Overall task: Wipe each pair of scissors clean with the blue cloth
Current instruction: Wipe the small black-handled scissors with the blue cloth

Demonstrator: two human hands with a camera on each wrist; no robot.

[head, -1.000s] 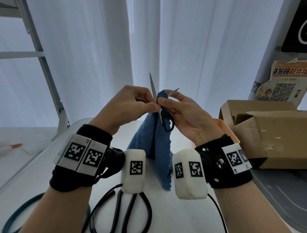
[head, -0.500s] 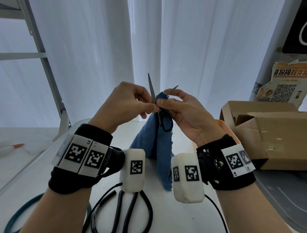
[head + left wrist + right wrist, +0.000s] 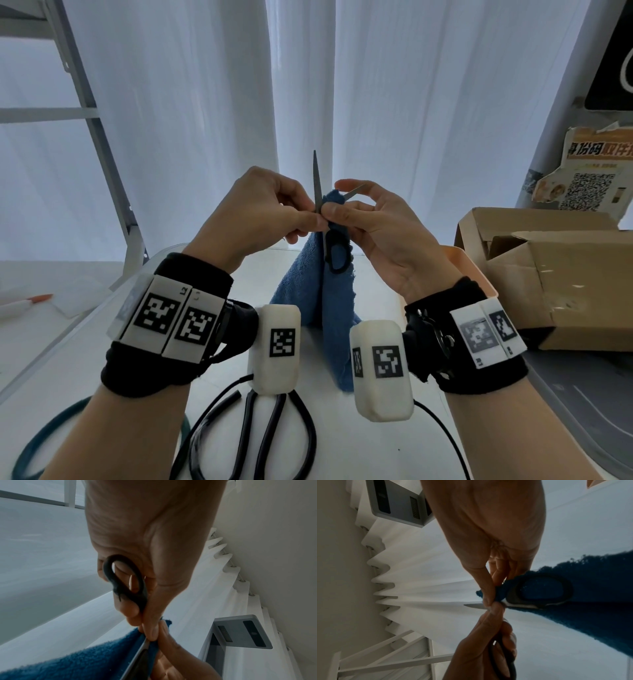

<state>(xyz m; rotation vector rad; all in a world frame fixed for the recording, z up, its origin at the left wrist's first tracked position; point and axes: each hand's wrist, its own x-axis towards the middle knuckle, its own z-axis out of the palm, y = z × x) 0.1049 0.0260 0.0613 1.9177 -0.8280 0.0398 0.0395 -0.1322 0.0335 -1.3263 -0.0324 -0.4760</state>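
A small pair of black-handled scissors [image 3: 337, 251] is held up in front of me with its blades spread apart, one blade [image 3: 317, 181] pointing up. My left hand [image 3: 260, 212] grips one black handle loop [image 3: 126, 580], fingers curled round it. My right hand [image 3: 370, 222] pinches the blue cloth [image 3: 318, 301] against a blade near the pivot [image 3: 489, 601]. The cloth hangs down to the table. A larger pair of black scissors [image 3: 274, 431] lies on the table near me, partly hidden by the wrist cameras.
An open cardboard box [image 3: 555, 274] stands at the right on a grey mat [image 3: 582, 404]. A teal cable [image 3: 41, 435] curves at the bottom left. A white metal frame [image 3: 102, 147] and white curtains stand behind. A pen [image 3: 30, 301] lies far left.
Both hands with the scissors and cloth have risen slightly. The right fingers have shifted a little along the blade. Both grips are unchanged.
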